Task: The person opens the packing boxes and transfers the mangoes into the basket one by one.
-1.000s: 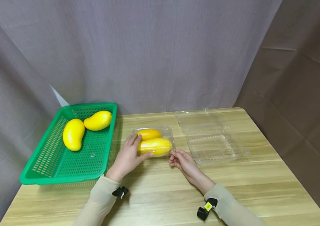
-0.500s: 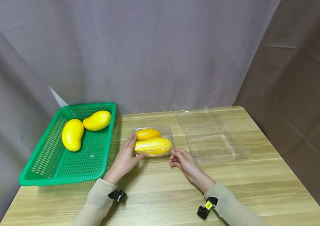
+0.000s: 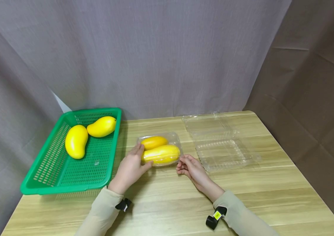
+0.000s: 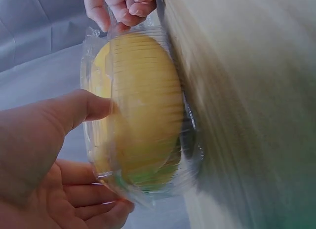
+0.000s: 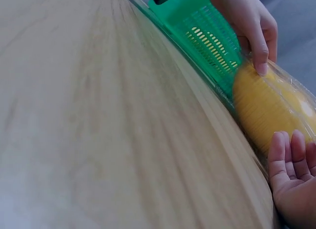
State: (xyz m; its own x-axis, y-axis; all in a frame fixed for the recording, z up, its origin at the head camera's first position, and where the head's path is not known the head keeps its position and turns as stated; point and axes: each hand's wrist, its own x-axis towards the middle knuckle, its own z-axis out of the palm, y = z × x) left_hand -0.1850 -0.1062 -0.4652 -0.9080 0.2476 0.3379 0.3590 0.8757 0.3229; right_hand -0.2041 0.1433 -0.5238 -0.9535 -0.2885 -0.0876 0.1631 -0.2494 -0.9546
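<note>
A clear plastic clamshell box [image 3: 175, 139], its lid down, sits mid-table with two yellow mangoes inside. The nearer mango [image 3: 163, 154] lies in front of the farther mango [image 3: 154, 142]. My left hand [image 3: 129, 167] holds the box's left end; in the left wrist view its thumb [image 4: 91, 106] presses the rim and the other fingers bend around the end. At the near right corner, my right hand [image 3: 192, 170] pinches the box edge between thumb and fingers. In the right wrist view, the right hand's fingers [image 5: 296, 157] partly cover the box.
A green plastic basket [image 3: 114, 154] holding two more mangoes stands at the left, close to my left forearm. To the right, a second clear clamshell box [image 3: 224, 154] lies unfolded on the wooden table [image 3: 167, 203]. Grey curtains [image 3: 167, 65] hang behind.
My left hand has drawn back slightly to the left, from over the lid to the box's left end. The box has shifted slightly toward me. My right hand stays at its corner.
</note>
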